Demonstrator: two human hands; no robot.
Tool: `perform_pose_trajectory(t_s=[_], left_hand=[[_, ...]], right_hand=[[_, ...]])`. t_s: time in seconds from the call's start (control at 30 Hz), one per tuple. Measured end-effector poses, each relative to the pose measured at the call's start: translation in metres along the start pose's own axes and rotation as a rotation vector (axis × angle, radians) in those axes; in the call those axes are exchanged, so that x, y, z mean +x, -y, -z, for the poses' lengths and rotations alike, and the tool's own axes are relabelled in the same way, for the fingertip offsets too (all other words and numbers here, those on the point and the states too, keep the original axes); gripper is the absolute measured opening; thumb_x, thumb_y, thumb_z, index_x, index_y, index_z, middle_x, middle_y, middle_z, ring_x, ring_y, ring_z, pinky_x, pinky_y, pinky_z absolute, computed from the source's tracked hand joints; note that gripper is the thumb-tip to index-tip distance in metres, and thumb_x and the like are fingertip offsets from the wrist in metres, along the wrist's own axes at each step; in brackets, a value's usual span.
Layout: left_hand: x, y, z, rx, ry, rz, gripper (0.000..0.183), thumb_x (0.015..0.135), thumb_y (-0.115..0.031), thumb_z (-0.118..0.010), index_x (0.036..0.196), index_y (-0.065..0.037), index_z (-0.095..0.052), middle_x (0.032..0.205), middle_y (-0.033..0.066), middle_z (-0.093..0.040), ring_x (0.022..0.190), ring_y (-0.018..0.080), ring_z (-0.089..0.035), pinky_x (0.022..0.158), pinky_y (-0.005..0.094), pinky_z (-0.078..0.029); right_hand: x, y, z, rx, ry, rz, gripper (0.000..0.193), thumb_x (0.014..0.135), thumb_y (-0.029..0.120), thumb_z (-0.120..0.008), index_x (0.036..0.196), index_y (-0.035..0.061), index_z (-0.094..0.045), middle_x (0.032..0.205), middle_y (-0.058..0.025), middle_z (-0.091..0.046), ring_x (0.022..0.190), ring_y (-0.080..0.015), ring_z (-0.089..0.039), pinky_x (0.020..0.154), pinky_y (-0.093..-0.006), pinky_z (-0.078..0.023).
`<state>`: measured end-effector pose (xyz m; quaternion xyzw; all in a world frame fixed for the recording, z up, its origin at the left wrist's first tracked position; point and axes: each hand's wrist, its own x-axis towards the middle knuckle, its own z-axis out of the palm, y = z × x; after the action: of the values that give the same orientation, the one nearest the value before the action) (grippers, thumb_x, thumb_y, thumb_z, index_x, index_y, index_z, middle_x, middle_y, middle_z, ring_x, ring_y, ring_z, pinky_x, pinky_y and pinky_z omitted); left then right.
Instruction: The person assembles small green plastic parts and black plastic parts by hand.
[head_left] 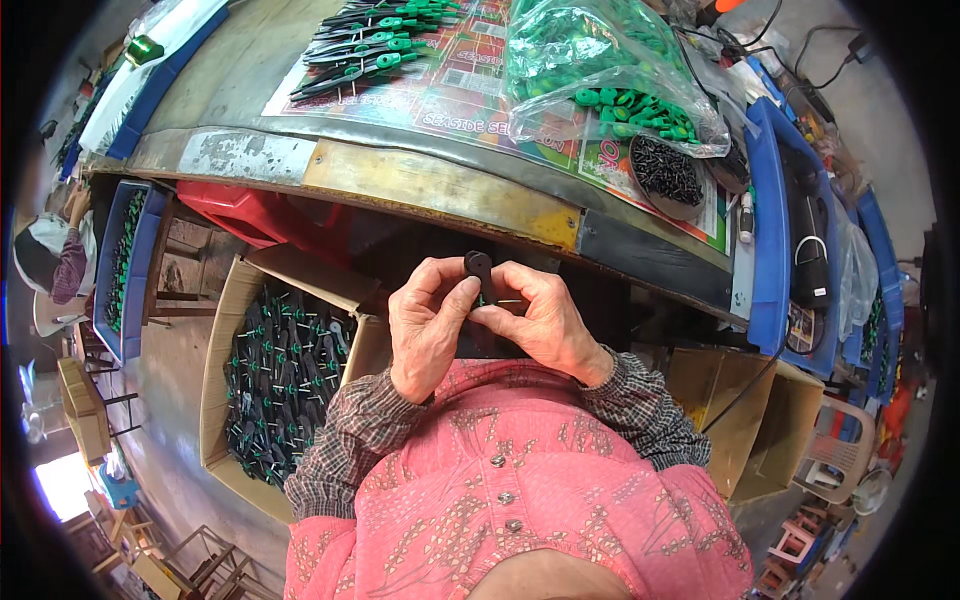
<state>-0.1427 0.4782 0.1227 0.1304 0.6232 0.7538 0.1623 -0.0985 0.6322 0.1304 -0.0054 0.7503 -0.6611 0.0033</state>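
Note:
In front of my chest, at the table's near edge, both hands hold one small black plastic part (480, 267) with a rounded end and a bit of green low on it. My left hand (432, 318) pinches it between thumb and fingers from the left. From the right, my right hand (545, 313) grips its lower side, thumb and forefinger closed on it. The fingers hide most of its lower half. Similar black and green pieces (375, 50) lie in an overlapping row on the table, and many more (285, 375) fill a cardboard box at my left.
A clear bag of green plastic parts (640, 112) rests on the table (420, 165) beside a bowl of small black pieces (665, 172). Blue bins (770, 200) stand to the right. Below them is another cardboard box (765, 425). A red stool (235, 212) sits under the table. Another person (70, 262) is at far left.

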Motion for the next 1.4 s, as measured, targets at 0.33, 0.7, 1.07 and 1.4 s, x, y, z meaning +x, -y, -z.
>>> perform_pose_trajectory(t_s=[0.33,0.7,1.07,1.4], left_hand=[[0.002,0.008,0.0,-0.012,-0.018,-0.004,0.016,0.094,-0.011,-0.06,0.106,0.001,-0.061,0.092,-0.0008,-0.063,0.084,0.0043,-0.055,0.075,0.0201,-0.046],[0.007,-0.001,-0.002,-0.092,0.054,0.102,0.013,0.094,-0.009,-0.057,0.104,-0.001,-0.061,0.09,-0.002,-0.062,0.08,0.0031,-0.053,0.069,0.0185,-0.044],[0.016,-0.008,-0.012,-0.146,0.135,0.161,0.013,0.095,-0.014,-0.06,0.097,-0.001,-0.056,0.079,0.0047,-0.061,0.06,0.0091,-0.057,0.053,0.0205,-0.044],[0.021,-0.007,-0.028,-0.156,0.201,0.204,0.018,0.094,-0.012,-0.06,0.106,0.001,-0.057,0.077,0.0038,-0.06,0.059,0.0093,-0.057,0.053,0.0204,-0.044]], right_hand=[[0.0,-0.003,-0.001,0.0,-0.014,0.013,0.029,0.078,0.004,-0.073,0.102,-0.0041,-0.06,0.09,-0.0144,-0.064,0.079,-0.0225,-0.067,0.068,-0.0314,-0.054],[-0.002,0.002,0.006,-0.208,-0.044,0.233,0.025,0.074,0.004,-0.075,0.093,-0.0004,-0.06,0.083,-0.0126,-0.062,0.073,-0.0261,-0.064,0.063,-0.0339,-0.05],[-0.015,0.044,0.094,-0.492,-0.254,0.252,0.015,0.08,0.007,-0.073,0.091,-0.0002,-0.067,0.076,-0.0057,-0.064,0.064,-0.0102,-0.06,0.058,-0.0255,-0.047],[-0.004,0.014,0.241,-1.155,-0.791,0.118,0.013,0.081,0.013,-0.066,0.089,0.0033,-0.067,0.081,-0.013,-0.064,0.078,-0.0313,-0.062,0.071,-0.0402,-0.048]])
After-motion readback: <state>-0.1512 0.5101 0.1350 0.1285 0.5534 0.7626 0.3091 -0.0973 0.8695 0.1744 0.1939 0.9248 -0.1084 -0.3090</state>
